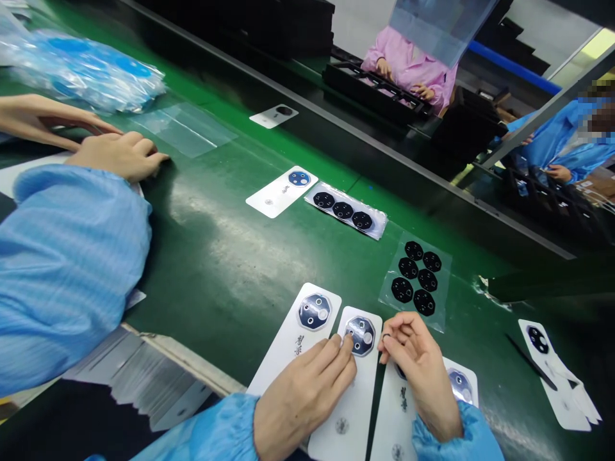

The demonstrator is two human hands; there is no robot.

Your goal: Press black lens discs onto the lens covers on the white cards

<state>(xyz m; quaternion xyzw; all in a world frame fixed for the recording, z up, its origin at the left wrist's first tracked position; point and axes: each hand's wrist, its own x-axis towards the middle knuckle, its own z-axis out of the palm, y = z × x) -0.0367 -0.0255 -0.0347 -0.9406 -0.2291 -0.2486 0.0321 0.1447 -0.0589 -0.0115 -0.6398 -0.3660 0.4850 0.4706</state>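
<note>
Three white phone back covers lie side by side at the near edge of the green belt (230,256). My left hand (302,397) rests flat on the middle cover (353,397), fingertips touching its octagonal camera piece (360,335). My right hand (420,371) hovers over the right cover (461,384), fingers curled in a pinch on a small dark ring (385,335). The left cover (300,333) lies untouched beside my left hand.
A clear sheet of black octagonal pieces (417,278) lies just beyond my right hand; a strip of three (346,210) and another cover (282,191) lie farther out. A co-worker's sleeve (67,262) and hands (118,153) are at left. Another cover (552,371) lies at right.
</note>
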